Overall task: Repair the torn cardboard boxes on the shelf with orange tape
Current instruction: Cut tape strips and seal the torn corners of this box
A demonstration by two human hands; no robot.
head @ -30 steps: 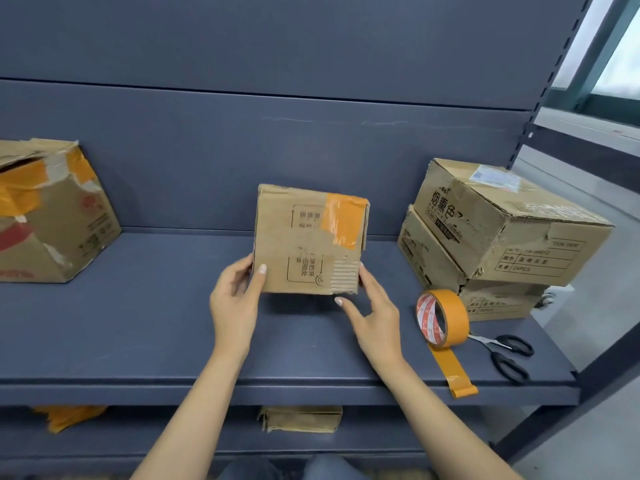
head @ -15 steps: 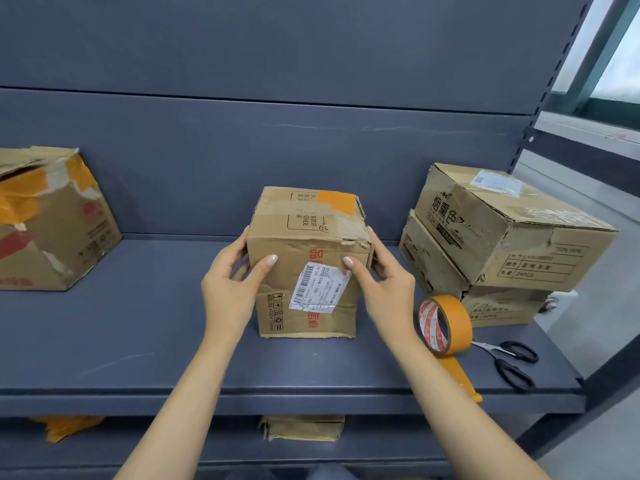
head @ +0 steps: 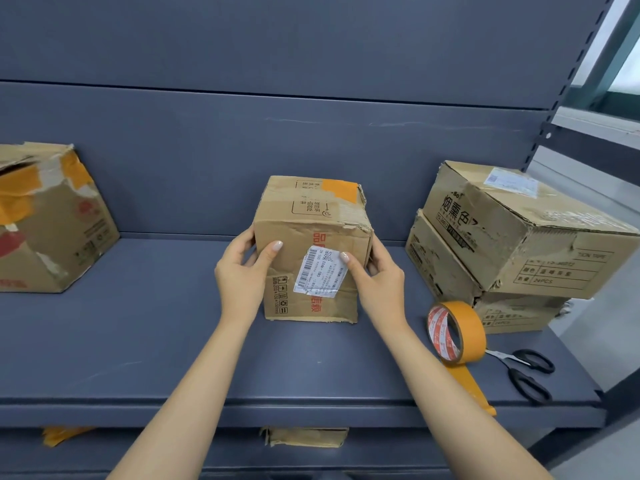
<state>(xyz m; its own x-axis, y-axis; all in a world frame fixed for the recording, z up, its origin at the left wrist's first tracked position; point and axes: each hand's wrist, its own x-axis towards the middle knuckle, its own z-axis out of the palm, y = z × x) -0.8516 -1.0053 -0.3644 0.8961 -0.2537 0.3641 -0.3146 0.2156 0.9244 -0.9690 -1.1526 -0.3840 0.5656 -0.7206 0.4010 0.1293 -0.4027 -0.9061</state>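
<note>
1. The small cardboard box (head: 311, 251) is stood upright at the middle of the shelf (head: 138, 341) and is gripped from both sides: the left hand (head: 242, 271) is curled round its left edge, the right hand (head: 377, 278) round its right edge, with a thumb pressed on the white label (head: 320, 271)
2. A patch of orange tape (head: 341, 190) is already seen on the box top; the crumpled top right corner looks unrepaired
3. The tape roll (head: 455, 332) is stood on edge to the right, its loose tail hung over the shelf lip; it could roll or be knocked off if the right forearm is swung past it
4. The scissors (head: 526, 370) are laid just beside the roll, near the shelf edge, and could be swept off likewise
5. The weakened corner could be torn further if the box is squeezed hard
6. The shelf is dark grey metal with a matching back panel; a taped box (head: 52, 220) is placed at the left, two stacked boxes (head: 512, 237) at the right, and a window is glimpsed beyond
</note>
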